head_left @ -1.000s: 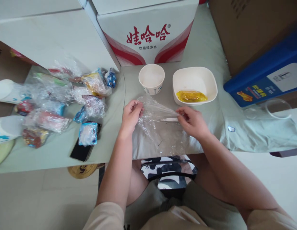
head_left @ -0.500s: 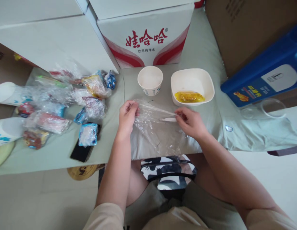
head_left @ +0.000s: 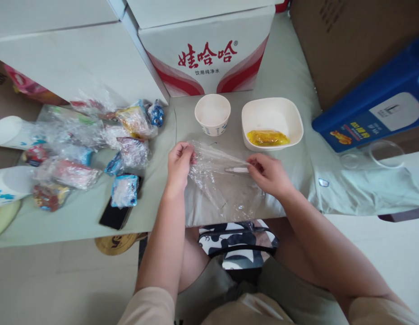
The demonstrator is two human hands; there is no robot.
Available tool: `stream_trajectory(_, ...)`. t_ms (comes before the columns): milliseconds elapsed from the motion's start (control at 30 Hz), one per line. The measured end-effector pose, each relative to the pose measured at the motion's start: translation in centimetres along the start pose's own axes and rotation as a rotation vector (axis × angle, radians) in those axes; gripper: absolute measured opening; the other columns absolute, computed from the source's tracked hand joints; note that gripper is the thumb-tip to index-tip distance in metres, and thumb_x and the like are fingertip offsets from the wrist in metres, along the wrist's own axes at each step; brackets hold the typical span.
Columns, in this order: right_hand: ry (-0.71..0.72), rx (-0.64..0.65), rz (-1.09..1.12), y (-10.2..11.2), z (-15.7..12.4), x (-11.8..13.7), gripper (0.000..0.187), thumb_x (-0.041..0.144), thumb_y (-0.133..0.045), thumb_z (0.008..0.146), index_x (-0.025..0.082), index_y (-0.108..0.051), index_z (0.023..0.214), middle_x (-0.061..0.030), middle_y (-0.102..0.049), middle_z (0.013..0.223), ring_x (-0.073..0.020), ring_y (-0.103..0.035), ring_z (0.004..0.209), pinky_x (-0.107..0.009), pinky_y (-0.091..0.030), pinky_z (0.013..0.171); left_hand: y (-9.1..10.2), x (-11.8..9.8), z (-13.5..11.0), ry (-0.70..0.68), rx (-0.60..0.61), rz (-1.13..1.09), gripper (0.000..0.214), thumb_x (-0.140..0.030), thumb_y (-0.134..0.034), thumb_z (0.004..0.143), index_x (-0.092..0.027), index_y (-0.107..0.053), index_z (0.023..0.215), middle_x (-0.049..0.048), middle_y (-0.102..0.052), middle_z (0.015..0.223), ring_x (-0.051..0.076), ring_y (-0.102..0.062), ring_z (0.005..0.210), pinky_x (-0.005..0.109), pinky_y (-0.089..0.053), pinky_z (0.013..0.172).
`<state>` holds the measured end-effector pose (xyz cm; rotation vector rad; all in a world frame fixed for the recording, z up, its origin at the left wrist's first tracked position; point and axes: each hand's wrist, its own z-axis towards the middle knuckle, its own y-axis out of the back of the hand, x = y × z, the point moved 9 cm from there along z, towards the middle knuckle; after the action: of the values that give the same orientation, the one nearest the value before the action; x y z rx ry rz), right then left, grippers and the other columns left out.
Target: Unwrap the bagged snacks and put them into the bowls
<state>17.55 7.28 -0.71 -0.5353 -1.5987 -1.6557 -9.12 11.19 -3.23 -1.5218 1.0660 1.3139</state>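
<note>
A sheet of clear plastic film [head_left: 209, 178] is stretched between my two hands, crinkled and hanging down toward the table's front edge. My left hand [head_left: 180, 162] is closed, pinching the film's left end between thumb and fingers. At the other end my right hand [head_left: 268, 174] is closed on the film and on a slim white pen-like tool [head_left: 238, 170], whose narrow tip points left; its exact kind is unclear. Just beyond my hands stand a white paper cup [head_left: 212, 115] and a cream bowl [head_left: 293, 119] with a yellow wrapped packet [head_left: 268, 137] in it.
Several film-wrapped snack packets [head_left: 72, 171] are heaped at the left beside tipped paper cups [head_left: 9, 185]. A blue packet [head_left: 124, 190] lies on a black phone [head_left: 114, 214]. A white carton [head_left: 205, 58] stands behind; a blue box [head_left: 368, 99] and clear plastic cup [head_left: 387, 153] are right.
Both hands hold the film in nearly the same position. The view has shifted very slightly, and more of a pink package shows at the far left.
</note>
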Motion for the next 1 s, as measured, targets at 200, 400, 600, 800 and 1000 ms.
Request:
stream_trajectory(200, -0.005, 0.026, 0.010, -0.14, -0.04, 0.06, 0.017, 0.027, -0.054, 0.087, 0.019, -0.067, 0.093, -0.0035, -0.066, 0.072, -0.0159, -0.057, 0.061, -0.028, -0.044, 0.061, 0.08, -0.13, -0.01, -0.001, -0.005, 0.014, 0.016, -0.021, -0.064, 0.080, -0.020, -0.056, 0.067, -0.0040, -0.053, 0.058, 0.009, -0.049, 0.052, 0.020, -0.038, 0.049)
stream_trajectory(400, -0.013, 0.053, -0.002, -0.33, 0.00, 0.06, 0.017, 0.027, -0.053, 0.088, 0.019, -0.067, 0.093, -0.0040, -0.067, 0.072, -0.0161, -0.058, 0.062, -0.029, -0.043, 0.061, 0.21, 0.01, 0.01, 0.014, -0.007, 0.018, 0.015, -0.022, -0.064, 0.081, -0.020, -0.056, 0.068, -0.0040, -0.054, 0.058, 0.009, -0.049, 0.051, 0.021, -0.038, 0.050)
stream_trajectory(600, -0.008, 0.064, -0.011, -0.41, -0.10, -0.06, 0.018, 0.029, -0.053, 0.089, 0.019, -0.067, 0.093, -0.0045, -0.069, 0.074, -0.0162, -0.058, 0.063, -0.029, -0.044, 0.062, -0.03, 0.06, -0.08, 0.013, 0.003, 0.032, 0.017, -0.023, -0.066, 0.080, -0.020, -0.056, 0.067, -0.0045, -0.053, 0.058, 0.009, -0.049, 0.051, 0.021, -0.038, 0.049)
stream_trajectory(800, -0.011, 0.103, -0.010, -0.70, -0.11, -0.09, 0.017, 0.028, -0.053, 0.089, 0.019, -0.067, 0.095, -0.0050, -0.070, 0.076, -0.0168, -0.060, 0.064, -0.029, -0.044, 0.062, -0.24, 0.05, -0.12, 0.020, 0.004, 0.031, 0.016, -0.021, -0.065, 0.080, -0.020, -0.057, 0.067, -0.0044, -0.054, 0.058, 0.008, -0.049, 0.051, 0.020, -0.038, 0.049)
stream_trajectory(1000, 0.009, 0.147, -0.002, -1.01, -0.32, -0.09, 0.022, 0.033, -0.055, 0.091, 0.019, -0.069, 0.100, -0.0058, -0.072, 0.079, -0.0172, -0.062, 0.066, -0.030, -0.047, 0.064, -0.16, 0.06, -0.07, 0.013, -0.003, 0.030, 0.018, -0.023, -0.066, 0.081, -0.020, -0.057, 0.066, -0.0044, -0.054, 0.058, 0.008, -0.049, 0.050, 0.020, -0.038, 0.049)
